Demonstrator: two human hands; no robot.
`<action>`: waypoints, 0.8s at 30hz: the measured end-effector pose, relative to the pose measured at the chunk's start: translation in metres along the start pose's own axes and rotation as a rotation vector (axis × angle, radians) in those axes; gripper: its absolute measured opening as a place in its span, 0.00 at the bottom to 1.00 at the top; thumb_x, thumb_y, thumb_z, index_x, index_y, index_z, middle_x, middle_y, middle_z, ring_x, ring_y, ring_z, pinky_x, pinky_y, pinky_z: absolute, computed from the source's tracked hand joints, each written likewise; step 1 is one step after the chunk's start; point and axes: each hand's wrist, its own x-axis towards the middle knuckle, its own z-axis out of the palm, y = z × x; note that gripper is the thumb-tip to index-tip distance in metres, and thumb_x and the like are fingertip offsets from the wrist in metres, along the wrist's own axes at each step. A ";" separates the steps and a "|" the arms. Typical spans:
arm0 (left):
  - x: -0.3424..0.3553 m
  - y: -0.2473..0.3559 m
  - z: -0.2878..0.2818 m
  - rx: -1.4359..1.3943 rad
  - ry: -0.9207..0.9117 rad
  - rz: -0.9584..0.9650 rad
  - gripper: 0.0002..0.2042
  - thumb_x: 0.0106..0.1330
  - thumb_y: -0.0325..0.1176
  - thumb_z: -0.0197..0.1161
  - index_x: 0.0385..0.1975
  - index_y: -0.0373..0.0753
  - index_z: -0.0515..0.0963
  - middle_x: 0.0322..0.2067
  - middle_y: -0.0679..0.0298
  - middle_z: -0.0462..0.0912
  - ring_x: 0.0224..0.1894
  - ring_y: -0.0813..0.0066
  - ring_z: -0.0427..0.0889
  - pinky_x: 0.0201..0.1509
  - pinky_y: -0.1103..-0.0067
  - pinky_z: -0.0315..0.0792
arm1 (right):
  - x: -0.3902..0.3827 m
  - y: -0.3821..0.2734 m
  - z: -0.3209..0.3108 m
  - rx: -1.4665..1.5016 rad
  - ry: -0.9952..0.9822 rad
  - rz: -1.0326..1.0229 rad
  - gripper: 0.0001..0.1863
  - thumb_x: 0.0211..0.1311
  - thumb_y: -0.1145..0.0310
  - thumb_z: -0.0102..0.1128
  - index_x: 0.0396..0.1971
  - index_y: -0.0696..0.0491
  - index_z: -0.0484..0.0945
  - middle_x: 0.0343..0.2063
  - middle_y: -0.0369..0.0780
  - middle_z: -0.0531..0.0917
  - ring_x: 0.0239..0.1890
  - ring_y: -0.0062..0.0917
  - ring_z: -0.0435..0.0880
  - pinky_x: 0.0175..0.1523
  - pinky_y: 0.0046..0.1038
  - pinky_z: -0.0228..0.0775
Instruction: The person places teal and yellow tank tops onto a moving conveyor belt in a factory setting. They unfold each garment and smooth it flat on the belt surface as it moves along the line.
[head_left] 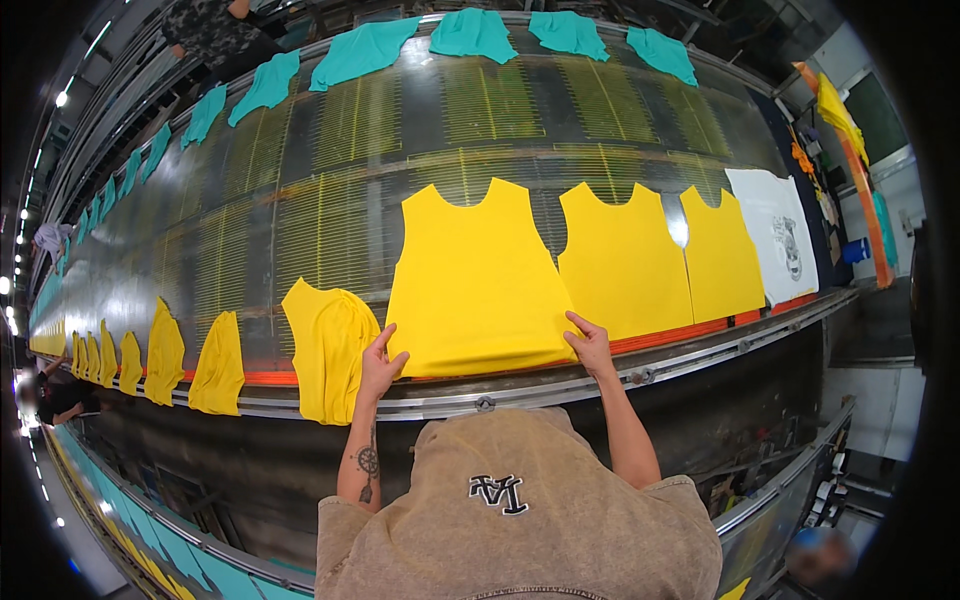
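Observation:
A yellow shirt-body fabric panel with a scooped neckline lies before me on the long dark table. At its lower left corner, my left hand grips the hem between thumb and fingers. My right hand pinches the opposite lower corner the same way. The hem bows slightly off the table's near edge, while the neck end rests on the surface. Just left of my left hand is a rumpled yellow panel, partly folded over itself. Two flat yellow panels, a wider one and a narrower-looking one, lie to the right.
A white printed sheet lies at the table's right end. More yellow pieces hang over the near edge leftward. Teal pieces line the far edge. A metal rail runs along the near side; a person stands across the table.

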 end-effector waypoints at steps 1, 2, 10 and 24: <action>-0.001 -0.002 0.000 -0.020 -0.004 -0.004 0.35 0.59 0.16 0.67 0.68 0.24 0.61 0.66 0.50 0.70 0.64 0.70 0.72 0.66 0.77 0.69 | -0.001 0.001 0.000 -0.004 0.001 -0.013 0.26 0.61 0.79 0.66 0.60 0.63 0.76 0.56 0.41 0.81 0.45 0.14 0.79 0.48 0.16 0.71; -0.001 -0.003 -0.001 -0.038 -0.010 -0.016 0.35 0.59 0.16 0.67 0.68 0.24 0.61 0.66 0.50 0.70 0.65 0.70 0.71 0.66 0.77 0.68 | 0.000 0.002 -0.001 -0.020 0.003 -0.008 0.26 0.61 0.79 0.66 0.60 0.62 0.76 0.55 0.40 0.82 0.41 0.12 0.79 0.45 0.15 0.72; -0.003 -0.013 -0.002 -0.094 -0.024 -0.027 0.35 0.60 0.16 0.67 0.69 0.24 0.61 0.67 0.52 0.68 0.64 0.71 0.73 0.64 0.78 0.71 | -0.001 0.012 -0.004 -0.025 0.003 0.016 0.26 0.61 0.77 0.67 0.61 0.59 0.76 0.43 0.32 0.84 0.22 0.06 0.67 0.27 0.14 0.60; -0.008 -0.024 -0.002 -0.156 -0.049 -0.095 0.35 0.62 0.15 0.64 0.70 0.26 0.59 0.66 0.53 0.70 0.56 0.75 0.79 0.56 0.81 0.76 | -0.003 0.022 -0.004 -0.037 0.002 -0.007 0.26 0.61 0.78 0.65 0.61 0.59 0.77 0.45 0.31 0.84 0.19 0.04 0.61 0.24 0.13 0.56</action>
